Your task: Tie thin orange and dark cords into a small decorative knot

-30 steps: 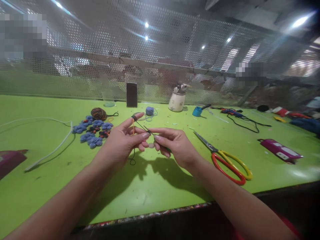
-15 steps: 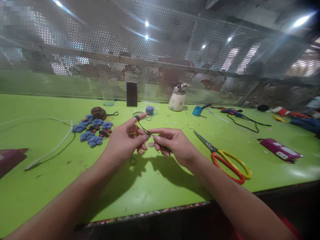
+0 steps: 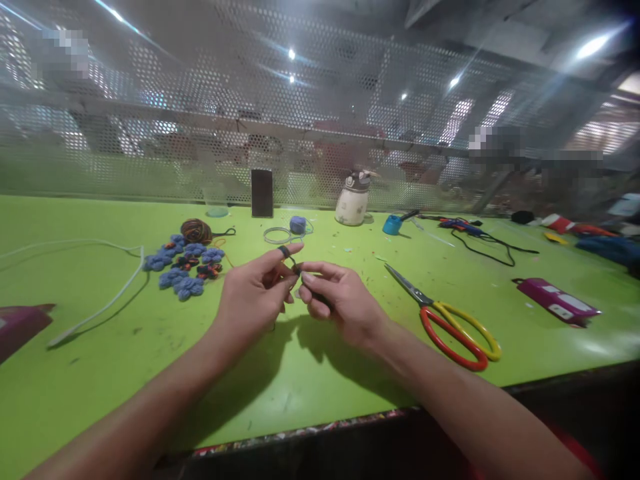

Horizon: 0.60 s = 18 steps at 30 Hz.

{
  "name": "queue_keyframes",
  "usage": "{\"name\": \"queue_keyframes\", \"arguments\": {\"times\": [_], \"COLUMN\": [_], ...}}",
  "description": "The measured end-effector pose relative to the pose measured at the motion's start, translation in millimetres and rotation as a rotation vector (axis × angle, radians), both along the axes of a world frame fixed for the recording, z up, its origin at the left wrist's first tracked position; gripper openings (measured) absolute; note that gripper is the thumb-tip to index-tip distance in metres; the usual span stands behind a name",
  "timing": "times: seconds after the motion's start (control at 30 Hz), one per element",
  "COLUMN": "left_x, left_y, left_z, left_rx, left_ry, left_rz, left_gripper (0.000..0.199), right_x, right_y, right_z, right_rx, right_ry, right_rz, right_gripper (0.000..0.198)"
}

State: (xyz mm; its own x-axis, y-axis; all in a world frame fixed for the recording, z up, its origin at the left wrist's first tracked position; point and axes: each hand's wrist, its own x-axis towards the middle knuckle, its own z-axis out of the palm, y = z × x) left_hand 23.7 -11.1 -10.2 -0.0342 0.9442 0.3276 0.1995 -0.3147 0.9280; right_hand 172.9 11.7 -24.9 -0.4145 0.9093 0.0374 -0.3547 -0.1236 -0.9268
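My left hand [image 3: 253, 290] is over the middle of the table, with dark yarn [image 3: 285, 252] wound round its raised index finger. Its thumb and other fingers pinch a small dark piece of yarn work. Meeting it from the right, my right hand [image 3: 347, 293] closes round the dark handle of what looks like a crochet hook [image 3: 321, 299]; the tip is hidden at the fingertips. An orange strand runs from the left hand toward a multicoloured yarn ball [image 3: 196, 231]. Blue and dark-orange crocheted flowers [image 3: 187, 287] lie in a ring left of my hands.
Scissors [image 3: 425, 300] with red and yellow handles lie right of my hands. Behind stand a phone [image 3: 262, 193], a blue yarn ball [image 3: 297, 225], a white bottle [image 3: 351, 205] and a blue pot [image 3: 393, 225]. A purple power strip [image 3: 557, 300] and a white cable [image 3: 117, 293] flank the area.
Both hands have drawn closer together, and the dark yarn between them is shorter. My left index finger has tipped lower, and the hanging dark loop below is mostly hidden.
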Motion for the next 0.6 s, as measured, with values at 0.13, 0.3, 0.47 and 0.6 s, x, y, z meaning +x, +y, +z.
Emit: {"name": "queue_keyframes", "arguments": {"times": [0.13, 0.3, 0.47, 0.6], "left_x": [-3.2, -10.6, -16.4, -19.8], "left_y": [-0.1, -1.2, -2.0, -2.0], "left_z": [3.9, 10.5, 15.4, 18.4], "left_rx": [-0.075, -0.174, -0.174, -0.17], "left_ry": [-0.291, -0.397, -0.369, -0.359], "left_rz": [-0.144, -0.222, -0.23, -0.232], "left_gripper": [0.053, 0.054, 0.048, 0.05], "right_x": [-5.4, 2.2, 14.5, 24.5], "right_y": [-3.9, -0.9, 1.3, 3.4], "right_z": [-4.6, -2.5, 3.7, 11.8], "right_rx": [0.114, 0.308, 0.567, 0.892], "right_ry": [0.085, -0.047, -0.308, -0.535], "right_rz": [-0.018, -0.028, -0.104, -0.211], "right_gripper": [0.019, 0.021, 0.022, 0.017]}}
